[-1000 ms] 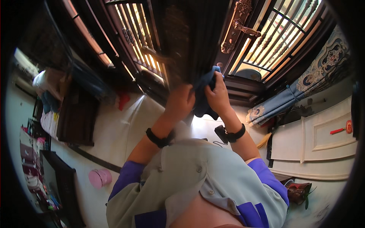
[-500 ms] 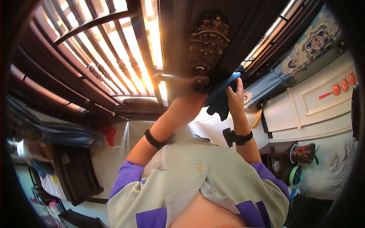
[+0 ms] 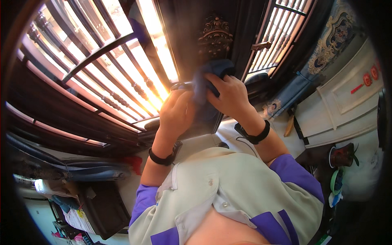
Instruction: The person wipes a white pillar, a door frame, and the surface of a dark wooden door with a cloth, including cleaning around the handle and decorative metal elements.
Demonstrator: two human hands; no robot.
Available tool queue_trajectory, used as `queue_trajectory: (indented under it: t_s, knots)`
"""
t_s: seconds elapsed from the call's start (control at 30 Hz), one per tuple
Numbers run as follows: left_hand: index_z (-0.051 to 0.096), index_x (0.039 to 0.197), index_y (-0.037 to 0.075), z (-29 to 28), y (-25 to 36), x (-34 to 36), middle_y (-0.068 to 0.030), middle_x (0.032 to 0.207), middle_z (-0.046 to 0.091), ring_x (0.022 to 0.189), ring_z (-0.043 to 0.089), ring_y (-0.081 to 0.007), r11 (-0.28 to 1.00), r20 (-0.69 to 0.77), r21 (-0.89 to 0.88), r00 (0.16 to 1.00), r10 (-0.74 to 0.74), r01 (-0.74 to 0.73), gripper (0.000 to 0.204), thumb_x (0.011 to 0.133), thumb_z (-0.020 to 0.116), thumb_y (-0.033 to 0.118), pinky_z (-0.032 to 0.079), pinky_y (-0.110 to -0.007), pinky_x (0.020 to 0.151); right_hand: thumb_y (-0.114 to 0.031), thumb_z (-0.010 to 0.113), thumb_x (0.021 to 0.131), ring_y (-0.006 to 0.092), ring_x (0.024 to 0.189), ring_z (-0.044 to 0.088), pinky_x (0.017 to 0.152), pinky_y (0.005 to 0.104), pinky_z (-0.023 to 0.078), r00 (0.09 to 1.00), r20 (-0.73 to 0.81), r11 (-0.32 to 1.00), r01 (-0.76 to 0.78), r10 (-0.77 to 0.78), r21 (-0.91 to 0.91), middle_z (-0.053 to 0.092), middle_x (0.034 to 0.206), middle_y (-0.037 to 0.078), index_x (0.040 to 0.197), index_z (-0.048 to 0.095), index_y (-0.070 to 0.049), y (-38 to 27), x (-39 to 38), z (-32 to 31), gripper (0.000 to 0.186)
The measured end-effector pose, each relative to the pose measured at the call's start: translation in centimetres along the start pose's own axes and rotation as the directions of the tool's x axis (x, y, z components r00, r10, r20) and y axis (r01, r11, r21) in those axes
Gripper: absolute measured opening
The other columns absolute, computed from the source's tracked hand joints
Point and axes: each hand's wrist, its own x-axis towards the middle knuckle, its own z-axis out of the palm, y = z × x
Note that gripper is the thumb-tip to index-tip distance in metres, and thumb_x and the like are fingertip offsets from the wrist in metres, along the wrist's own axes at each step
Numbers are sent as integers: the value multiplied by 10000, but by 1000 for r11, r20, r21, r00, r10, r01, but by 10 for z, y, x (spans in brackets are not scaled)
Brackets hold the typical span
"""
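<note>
A dark door [image 3: 175, 24] with a carved, ornate handle plate [image 3: 215, 34] stands in front of me. My left hand [image 3: 176, 112] is closed at the lever door handle [image 3: 181, 86], its fingers curled by the lever's end. A dark blue cloth [image 3: 200, 83] is bunched over the lower part of the plate and hides the lever's root. My right hand [image 3: 232, 97] grips this cloth from the right, thumb and fingers pressed into its folds. Both hands are close together, with the cloth between them.
Bright barred window panels [image 3: 122, 61] flank the door on the left, and a narrower barred panel [image 3: 277, 36] is on the right. A blue patterned curtain [image 3: 302, 83] hangs beside a cream panelled surface [image 3: 339, 106]. A potted plant [image 3: 342, 156] stands at right; a dark bench [image 3: 102, 208] is at lower left.
My right hand has moved left and inward, bringing the cloth onto the door by the handle. My left hand has shifted left to the lever's end. The view has turned slightly.
</note>
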Motion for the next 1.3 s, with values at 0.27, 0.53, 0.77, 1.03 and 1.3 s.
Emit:
queue_trajectory:
  t_s: [0.27, 0.53, 0.77, 1.03, 1.3]
  knots:
    - [565, 945, -19, 28, -21, 24, -156, 1002, 568, 917, 545, -339, 977, -43, 213, 999, 28, -19, 235, 712, 587, -37, 463, -392, 795, -174, 624, 744, 369, 634, 558, 564, 435, 463, 996, 75, 993, -56, 48, 106, 554, 728, 173, 1160, 556, -124, 17, 18, 23, 424]
    - [526, 1004, -27, 43, -31, 36, -178, 1082, 550, 972, 519, -374, 902, 7, 424, 996, 88, -82, 303, 702, 554, -22, 446, -427, 841, -176, 598, 755, 359, 642, 559, 564, 436, 459, 1000, -7, 986, 9, -8, 169, 555, 715, 165, 1137, 560, -139, 45, 25, 52, 385]
    - [495, 1055, -41, 61, -54, 25, -205, 1140, 520, 1018, 481, -406, 902, -96, 433, 994, 57, -10, 361, 698, 518, 12, 395, -477, 900, -221, 583, 768, 326, 573, 556, 518, 422, 454, 989, -135, 983, 83, -61, 162, 556, 667, 131, 1102, 578, -183, 52, 32, 79, 336]
    - [479, 1086, -35, 62, -44, 35, -219, 1189, 493, 1057, 464, -422, 888, -25, 457, 997, 71, -52, 392, 728, 548, 109, 397, -490, 918, -234, 593, 773, 321, 630, 579, 554, 418, 468, 1000, 9, 986, -23, 21, 164, 580, 708, 134, 1090, 599, -197, 55, 37, 68, 319]
    - [558, 986, -55, 55, -42, 51, -211, 1105, 574, 1021, 547, -357, 953, -178, 268, 979, -97, 143, 240, 759, 508, 8, 444, -405, 880, -175, 628, 819, 343, 717, 594, 621, 406, 474, 977, -196, 882, 16, 88, 471, 618, 792, 156, 1005, 635, -100, 85, 34, 38, 200]
